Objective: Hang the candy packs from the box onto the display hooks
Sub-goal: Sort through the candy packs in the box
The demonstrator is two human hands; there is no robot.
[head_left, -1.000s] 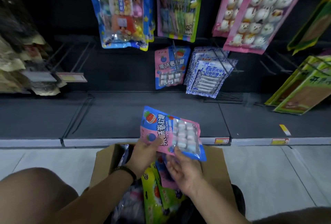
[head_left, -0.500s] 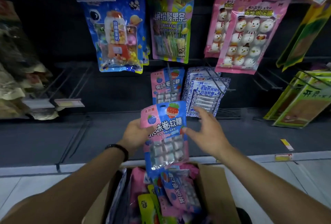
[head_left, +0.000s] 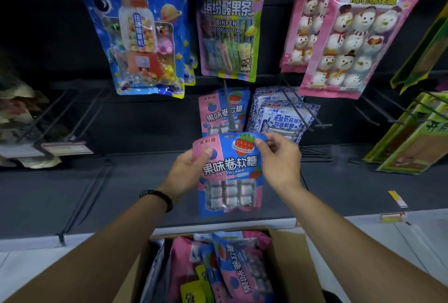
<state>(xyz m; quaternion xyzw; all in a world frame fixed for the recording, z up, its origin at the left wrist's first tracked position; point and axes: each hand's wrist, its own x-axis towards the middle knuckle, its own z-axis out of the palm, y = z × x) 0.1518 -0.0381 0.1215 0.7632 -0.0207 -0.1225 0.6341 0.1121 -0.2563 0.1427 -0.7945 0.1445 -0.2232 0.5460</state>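
A pink-and-blue candy pack (head_left: 230, 174) with a strawberry picture is held upright in front of the shelf. My left hand (head_left: 186, 171) pinches its top left corner, and my right hand (head_left: 278, 159) pinches its top right corner. Just above it a black display hook (head_left: 230, 111) sticks out toward me, with a matching pack (head_left: 218, 111) hanging at its back. The pack's hang hole sits just below the hook's tip. The open cardboard box (head_left: 291, 261) at the bottom holds several more packs (head_left: 232, 266).
A blue-and-white pack stack (head_left: 278, 118) hangs on the hook to the right. Above hang a blue gumball pack (head_left: 143, 36), a sour-strip pack (head_left: 228, 26) and pink snowman packs (head_left: 349, 36). Green packs (head_left: 417, 133) hang far right. Bare hooks (head_left: 72, 113) stick out at left.
The pack rose from over the box to just below the hook and turned upright. My right hand moved from the pack's side to pinch its top right corner.
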